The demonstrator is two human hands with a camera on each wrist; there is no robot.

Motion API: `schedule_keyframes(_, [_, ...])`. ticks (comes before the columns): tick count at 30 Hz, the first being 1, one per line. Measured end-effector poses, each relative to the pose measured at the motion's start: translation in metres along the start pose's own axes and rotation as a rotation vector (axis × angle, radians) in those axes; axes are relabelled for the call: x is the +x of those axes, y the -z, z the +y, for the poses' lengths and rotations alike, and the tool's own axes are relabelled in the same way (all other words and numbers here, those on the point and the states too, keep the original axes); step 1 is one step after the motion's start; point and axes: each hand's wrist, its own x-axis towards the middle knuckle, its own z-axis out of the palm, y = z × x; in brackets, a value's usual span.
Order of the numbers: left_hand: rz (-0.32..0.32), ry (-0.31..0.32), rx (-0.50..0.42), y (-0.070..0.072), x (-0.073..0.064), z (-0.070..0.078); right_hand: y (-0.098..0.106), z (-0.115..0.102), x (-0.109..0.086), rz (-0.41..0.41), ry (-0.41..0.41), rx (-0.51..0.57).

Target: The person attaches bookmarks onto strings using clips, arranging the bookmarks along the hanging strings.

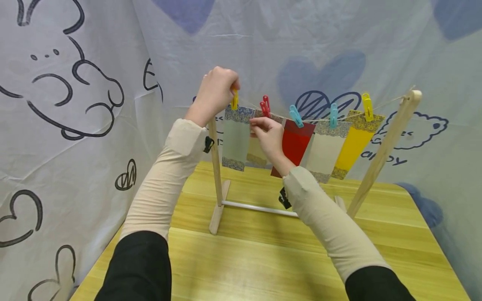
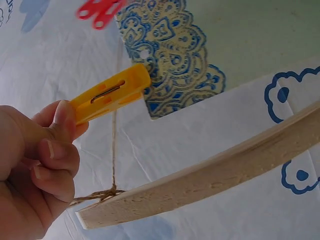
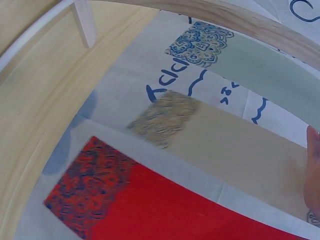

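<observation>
My left hand [image 1: 215, 93] pinches a yellow clothespin [image 2: 111, 93] by its handle end, between thumb and fingers. The clothespin's nose overlaps the blue-patterned top edge of a pale green paper strip [image 1: 236, 136], at the left end of the string. My right hand [image 1: 269, 136] is at that strip's upper right side, with thumb and forefinger pinching its edge. Beside it hangs a beige strip [image 3: 240, 155], partly hidden by the right hand in the head view. Two red clothespins [image 1: 265, 106] stand close together on the string above the beige strip.
A string runs between two wooden posts [image 1: 388, 146] of a stand on the wooden table [image 1: 226, 259]. Farther right hang red [image 1: 297, 142], cream [image 1: 325, 150] and yellow [image 1: 354, 146] strips with blue and yellow clothespins. A printed cloth [image 1: 241, 50] forms the backdrop.
</observation>
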Motion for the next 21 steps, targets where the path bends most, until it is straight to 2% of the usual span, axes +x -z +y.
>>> schedule_keyframes(5, [-0.016,0.012,-0.024,0.0,-0.003,-0.002,-0.002,0.0,-0.001,0.027,0.001,-0.016])
schedule_keyframes(12, [0.068,-0.051,-0.082,0.01,-0.005,-0.001,-0.003,-0.025,-0.009,0.031,-0.012,-0.005])
schedule_keyframes(18, [0.034,-0.052,-0.118,0.019,-0.009,0.003,-0.004,-0.031,-0.012,0.024,-0.022,-0.015])
schedule_keyframes(21, [0.036,-0.068,-0.121,0.021,-0.01,0.004,-0.004,-0.032,-0.013,0.025,-0.019,-0.001])
